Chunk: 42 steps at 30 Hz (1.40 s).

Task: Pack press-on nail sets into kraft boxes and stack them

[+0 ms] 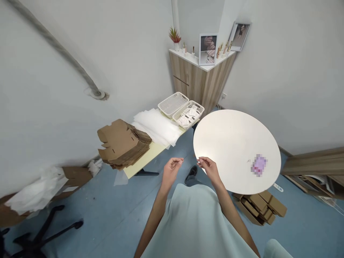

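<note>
My left hand (172, 168) is raised in front of my body, with its fingers loosely bent and pointing right. Facing it, my right hand (211, 167) hovers over the near left edge of the white round table (231, 143), fingers loosely bent and pointing left. A gap separates the two hands, and I see nothing held in either. On the right part of the tabletop lies a small purple item (259, 165), blurred into blocks so its kind is hidden.
A pale yellow table (145, 159) at left bears stacked flat cardboard boxes (123, 143), white foam sheets (157, 125), a white basket (173, 104) and another basket (201, 109) with small packets. Cardboard boxes (259, 208) sit under the round table. A wheeled chair base (45, 233) stands lower left.
</note>
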Each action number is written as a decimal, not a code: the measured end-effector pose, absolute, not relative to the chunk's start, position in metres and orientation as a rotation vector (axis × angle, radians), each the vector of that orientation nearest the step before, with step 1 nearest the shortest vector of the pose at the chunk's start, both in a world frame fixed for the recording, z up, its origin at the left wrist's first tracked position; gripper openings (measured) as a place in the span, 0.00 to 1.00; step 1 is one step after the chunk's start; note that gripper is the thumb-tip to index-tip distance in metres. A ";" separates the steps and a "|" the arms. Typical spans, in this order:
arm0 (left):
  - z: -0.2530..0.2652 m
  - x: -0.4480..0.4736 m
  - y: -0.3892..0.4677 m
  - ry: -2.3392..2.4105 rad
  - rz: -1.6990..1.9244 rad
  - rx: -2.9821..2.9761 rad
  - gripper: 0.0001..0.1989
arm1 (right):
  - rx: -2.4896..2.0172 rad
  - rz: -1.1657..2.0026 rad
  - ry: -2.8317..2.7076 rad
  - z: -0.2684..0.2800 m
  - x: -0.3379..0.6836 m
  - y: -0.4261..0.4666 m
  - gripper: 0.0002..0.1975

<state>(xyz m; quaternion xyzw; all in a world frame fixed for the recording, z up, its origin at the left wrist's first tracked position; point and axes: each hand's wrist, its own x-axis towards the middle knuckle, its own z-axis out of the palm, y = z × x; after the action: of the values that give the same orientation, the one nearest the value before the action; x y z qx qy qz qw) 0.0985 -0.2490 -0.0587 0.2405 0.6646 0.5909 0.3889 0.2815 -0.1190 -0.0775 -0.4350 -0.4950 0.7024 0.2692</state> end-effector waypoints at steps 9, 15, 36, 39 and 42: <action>-0.066 0.006 -0.142 1.798 1.375 0.690 0.19 | -1.165 1.938 -1.238 -0.069 0.211 -0.032 0.25; -0.083 -0.037 -0.081 1.747 1.271 0.759 0.14 | -1.300 1.851 -1.141 -0.070 0.204 -0.011 0.24; -0.203 -0.143 0.122 1.942 0.047 1.742 0.27 | -1.686 1.385 -0.864 -0.038 0.147 -0.044 0.23; -0.207 -0.145 0.123 1.905 0.023 1.820 0.28 | -1.717 1.359 -0.827 -0.038 0.141 -0.057 0.22; -0.206 -0.146 0.123 1.880 0.057 1.812 0.27 | -1.726 1.350 -0.792 -0.039 0.137 -0.064 0.23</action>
<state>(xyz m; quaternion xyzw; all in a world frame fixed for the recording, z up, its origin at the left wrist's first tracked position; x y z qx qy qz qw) -0.1462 0.1235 -0.2059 0.6695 0.6947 0.0211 0.2620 0.1373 -0.0642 -0.0392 -0.6805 -0.3125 0.5324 0.3947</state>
